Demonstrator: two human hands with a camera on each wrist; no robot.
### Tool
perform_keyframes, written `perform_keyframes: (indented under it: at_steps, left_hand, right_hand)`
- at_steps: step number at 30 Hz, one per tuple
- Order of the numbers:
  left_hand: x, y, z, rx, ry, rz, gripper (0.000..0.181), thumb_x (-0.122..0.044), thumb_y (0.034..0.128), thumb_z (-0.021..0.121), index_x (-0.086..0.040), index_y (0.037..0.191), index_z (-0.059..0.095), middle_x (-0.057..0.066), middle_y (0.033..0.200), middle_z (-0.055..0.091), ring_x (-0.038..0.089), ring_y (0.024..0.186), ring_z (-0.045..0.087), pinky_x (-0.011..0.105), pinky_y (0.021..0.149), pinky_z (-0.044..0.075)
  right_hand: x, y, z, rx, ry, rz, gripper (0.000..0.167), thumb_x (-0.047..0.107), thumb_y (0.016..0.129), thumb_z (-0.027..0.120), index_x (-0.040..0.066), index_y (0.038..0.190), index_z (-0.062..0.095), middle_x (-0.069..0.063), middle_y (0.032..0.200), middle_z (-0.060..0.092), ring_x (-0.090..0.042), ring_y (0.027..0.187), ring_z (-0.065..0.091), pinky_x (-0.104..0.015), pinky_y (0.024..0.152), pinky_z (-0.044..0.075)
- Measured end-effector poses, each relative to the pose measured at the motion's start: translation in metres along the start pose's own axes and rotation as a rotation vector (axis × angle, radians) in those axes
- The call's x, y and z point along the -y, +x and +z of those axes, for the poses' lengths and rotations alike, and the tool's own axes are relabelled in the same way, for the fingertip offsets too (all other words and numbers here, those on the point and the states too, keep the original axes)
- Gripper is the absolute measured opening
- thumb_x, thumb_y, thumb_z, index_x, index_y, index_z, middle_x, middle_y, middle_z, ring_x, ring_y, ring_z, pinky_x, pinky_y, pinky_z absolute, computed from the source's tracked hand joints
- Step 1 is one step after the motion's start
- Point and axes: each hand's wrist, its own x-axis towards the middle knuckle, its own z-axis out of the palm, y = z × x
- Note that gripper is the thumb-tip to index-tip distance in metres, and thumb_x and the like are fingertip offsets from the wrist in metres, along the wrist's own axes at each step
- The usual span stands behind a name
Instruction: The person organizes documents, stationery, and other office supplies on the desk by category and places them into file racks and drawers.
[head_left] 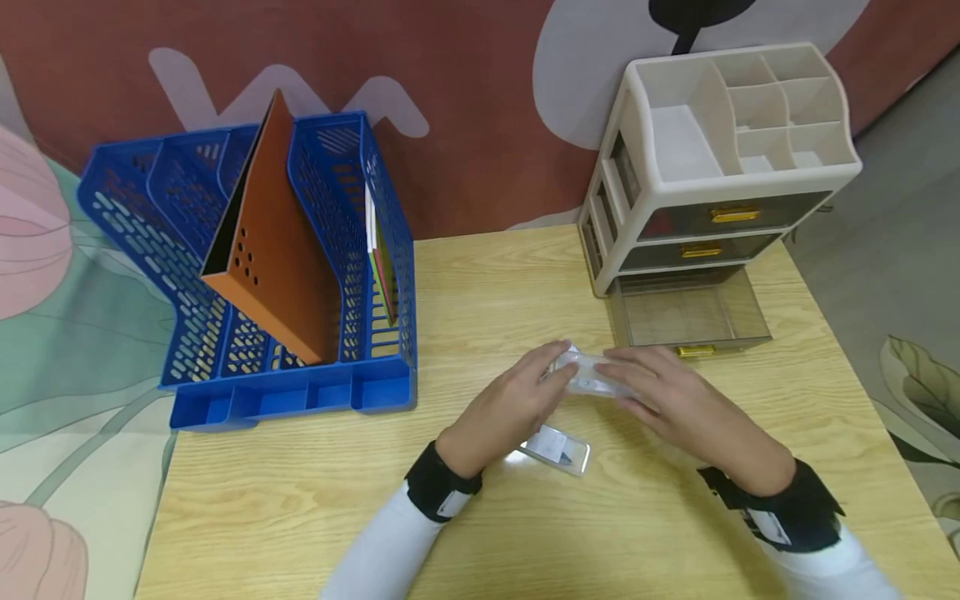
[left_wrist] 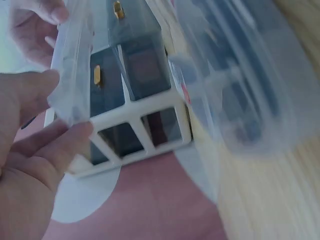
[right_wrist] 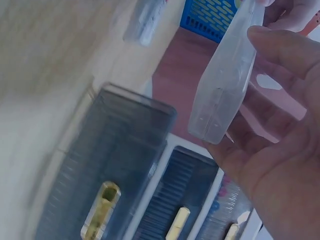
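Both hands hold a thin clear plastic case (head_left: 588, 377) above the table, in front of the drawer unit. My left hand (head_left: 513, 404) pinches its left end between thumb and fingers, as the left wrist view shows of the case (left_wrist: 75, 65). My right hand (head_left: 678, 404) grips the other end, thumb on one side and fingers on the other in the right wrist view (right_wrist: 280, 150). What the case contains is too blurred to tell. A second clear case (head_left: 557, 450) with a pale label and something dark inside lies on the table below my left hand.
A white drawer unit (head_left: 652, 196) stands at the back right, its see-through bottom drawer (head_left: 686, 312) pulled out. At the left, a blue file rack (head_left: 390, 375) holds an orange folder (head_left: 281, 250) and a few thin booklets (head_left: 380, 258). Behind the wooden table (head_left: 480, 292) hangs patterned cloth.
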Motion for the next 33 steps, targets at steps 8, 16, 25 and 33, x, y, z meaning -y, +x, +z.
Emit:
perform_keyframes:
  at_steps: [8,16,25,33]
  left_hand:
    - [0.004,0.012,0.003,-0.125,-0.121,-0.018,0.032,-0.009,0.1,0.067,0.002,0.13,0.068,0.02,0.146,0.054,0.026,0.137,0.055,0.019,0.114,0.041]
    - [0.021,0.008,-0.004,-0.117,-0.078,-0.095,0.037,-0.015,0.0965,0.074,-0.002,0.131,0.068,0.02,0.148,0.054,0.033,0.141,0.05,0.032,0.121,0.038]
    - [0.041,-0.017,-0.011,0.006,0.018,-0.199,0.042,-0.026,0.1008,0.067,-0.004,0.137,0.064,0.019,0.153,0.051,0.034,0.146,0.045,0.042,0.122,0.037]
    - [0.047,-0.036,-0.011,0.091,0.048,-0.281,0.048,-0.027,0.1011,0.066,-0.005,0.143,0.059,0.019,0.157,0.046,0.037,0.15,0.039,0.045,0.126,0.029]
  right_hand:
    - [-0.014,0.009,-0.015,-0.06,-0.028,-0.089,0.052,0.042,0.11,0.039,0.004,0.127,0.07,-0.019,0.121,0.069,-0.035,0.106,0.065,-0.049,0.083,0.059]
    - [-0.031,0.008,-0.035,-0.059,-0.066,-0.057,0.054,0.045,0.11,0.036,0.004,0.126,0.069,-0.022,0.121,0.068,-0.039,0.102,0.065,-0.053,0.078,0.059]
    - [-0.061,0.001,-0.055,-0.055,-0.098,-0.008,0.05,0.042,0.109,0.047,0.0,0.125,0.069,-0.027,0.12,0.067,-0.044,0.101,0.064,-0.059,0.08,0.055]
    - [-0.083,-0.003,-0.059,0.023,-0.145,0.072,0.057,-0.011,0.065,0.089,-0.004,0.119,0.07,-0.029,0.112,0.07,-0.044,0.092,0.067,-0.059,0.075,0.058]
